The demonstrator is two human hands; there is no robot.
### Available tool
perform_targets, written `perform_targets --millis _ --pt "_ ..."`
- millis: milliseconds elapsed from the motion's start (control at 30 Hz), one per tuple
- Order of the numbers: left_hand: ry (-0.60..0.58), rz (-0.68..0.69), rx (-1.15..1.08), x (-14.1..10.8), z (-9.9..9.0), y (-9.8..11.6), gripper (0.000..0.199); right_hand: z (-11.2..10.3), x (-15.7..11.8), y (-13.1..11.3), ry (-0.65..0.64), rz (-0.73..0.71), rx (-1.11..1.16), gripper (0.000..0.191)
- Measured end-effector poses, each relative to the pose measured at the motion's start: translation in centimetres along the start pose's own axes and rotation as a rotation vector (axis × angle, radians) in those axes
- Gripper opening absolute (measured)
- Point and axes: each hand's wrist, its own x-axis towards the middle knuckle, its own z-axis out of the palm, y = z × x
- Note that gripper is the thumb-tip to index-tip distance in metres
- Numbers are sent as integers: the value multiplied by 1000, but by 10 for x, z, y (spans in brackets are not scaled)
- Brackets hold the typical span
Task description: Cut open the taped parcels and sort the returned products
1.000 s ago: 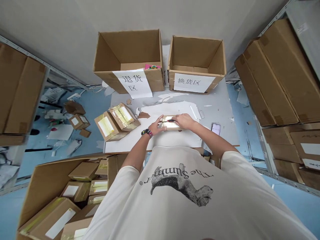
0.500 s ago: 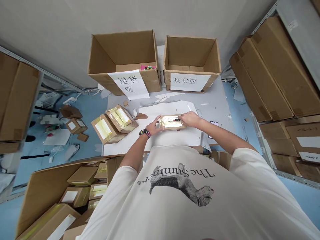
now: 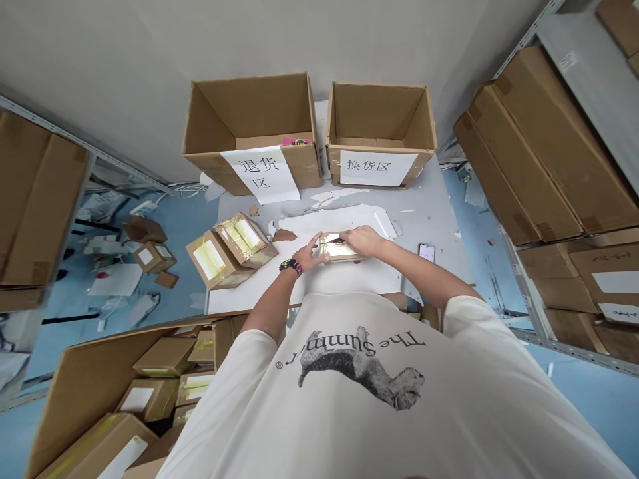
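Note:
A small cardboard box [image 3: 339, 251] with a shiny label and clear tape lies on the white sheet in front of me. My left hand [image 3: 309, 255] grips its left end, thumb and forefinger spread around the corner. Over the top of the box, my right hand [image 3: 363, 241] is closed around a slim black-and-red box cutter [image 3: 337, 241]. The cutter's tip points left, along the box's upper face; the blade itself is too small to make out.
Two taped parcels [image 3: 232, 249] lean together left of my hand. Large open cartons with paper signs, a left one [image 3: 204, 166] and a right one [image 3: 424, 159], stand at the back. A phone [image 3: 426, 253] lies at right. Below left, a big carton [image 3: 64, 379] holds several parcels.
My right hand has slid left along the box with the box cutter. My left hand stays at the box's left end. The phone shows more fully beside my right forearm.

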Motion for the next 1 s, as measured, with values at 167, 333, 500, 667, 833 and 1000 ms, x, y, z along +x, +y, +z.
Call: perform_targets --millis 167,333,500,667,833,1000 --pt "-16 -10 13 -2 -2 5 132 6 18 -8 -65 -22 -31 47" --pt "-8 -19 16 2 1 1 131 6 13 1 -56 -33 -33 44" --pt "-3 10 23 6 2 -4 133 12 -1 21 -61 29 -41 41" --pt "-15 -10 39 5 -1 -3 132 22 -19 30 -86 67 -51 40" --pt "-1 8 36 4 -1 -3 132 20 -33 28 -56 70 -34 53" --pt "8 -8 100 5 -3 1 130 11 -38 34 -81 68 -45 41"
